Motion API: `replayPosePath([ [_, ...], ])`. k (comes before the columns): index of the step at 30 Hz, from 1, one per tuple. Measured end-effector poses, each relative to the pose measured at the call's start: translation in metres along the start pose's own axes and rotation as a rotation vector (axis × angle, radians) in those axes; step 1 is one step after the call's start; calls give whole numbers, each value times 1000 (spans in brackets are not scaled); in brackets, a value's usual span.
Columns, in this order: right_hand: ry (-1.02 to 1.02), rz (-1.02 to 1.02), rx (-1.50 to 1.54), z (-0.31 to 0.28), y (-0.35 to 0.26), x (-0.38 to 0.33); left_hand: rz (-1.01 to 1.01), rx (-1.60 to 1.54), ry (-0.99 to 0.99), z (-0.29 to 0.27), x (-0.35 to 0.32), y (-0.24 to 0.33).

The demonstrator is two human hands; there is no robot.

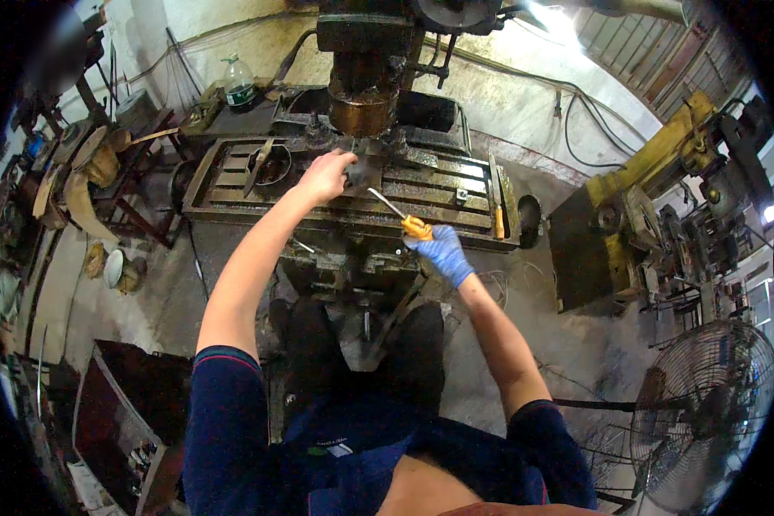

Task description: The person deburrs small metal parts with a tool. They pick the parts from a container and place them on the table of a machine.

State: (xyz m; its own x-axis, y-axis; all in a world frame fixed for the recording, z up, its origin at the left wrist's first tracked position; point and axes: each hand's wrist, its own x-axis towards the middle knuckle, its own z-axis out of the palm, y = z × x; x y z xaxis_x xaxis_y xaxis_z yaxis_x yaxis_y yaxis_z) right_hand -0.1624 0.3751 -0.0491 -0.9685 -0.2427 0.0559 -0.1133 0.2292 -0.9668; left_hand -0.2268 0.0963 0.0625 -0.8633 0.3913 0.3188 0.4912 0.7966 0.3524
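Yellow-handled screwdriver [402, 217], thin steel shaft

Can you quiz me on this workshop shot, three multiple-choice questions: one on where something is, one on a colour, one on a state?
1. Where does the plastic bottle stand?
A. behind the machine table, at its left
B. on the floor by the fan
C. in the right hand

2. What colour is the handle of the screwdriver?
A. green
B. orange-yellow
C. black

3. How is the right hand covered?
A. bare
B. wrapped in cloth
C. in a blue glove

Answers: 1 A, it stands back left of the slotted machine table. 2 B, the handle shows orange-yellow by the gloved fingers. 3 C, blue covers the hand, while the left hand is bare.
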Motion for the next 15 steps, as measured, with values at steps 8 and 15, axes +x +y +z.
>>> replayPosePath([
  [8, 221, 206, -480, 23, 6, -20, -83, 8, 72, 33, 9, -31],
  [15, 158, 152, -411, 5, -8, -56, -65, 231, 163, 36, 3, -31],
])
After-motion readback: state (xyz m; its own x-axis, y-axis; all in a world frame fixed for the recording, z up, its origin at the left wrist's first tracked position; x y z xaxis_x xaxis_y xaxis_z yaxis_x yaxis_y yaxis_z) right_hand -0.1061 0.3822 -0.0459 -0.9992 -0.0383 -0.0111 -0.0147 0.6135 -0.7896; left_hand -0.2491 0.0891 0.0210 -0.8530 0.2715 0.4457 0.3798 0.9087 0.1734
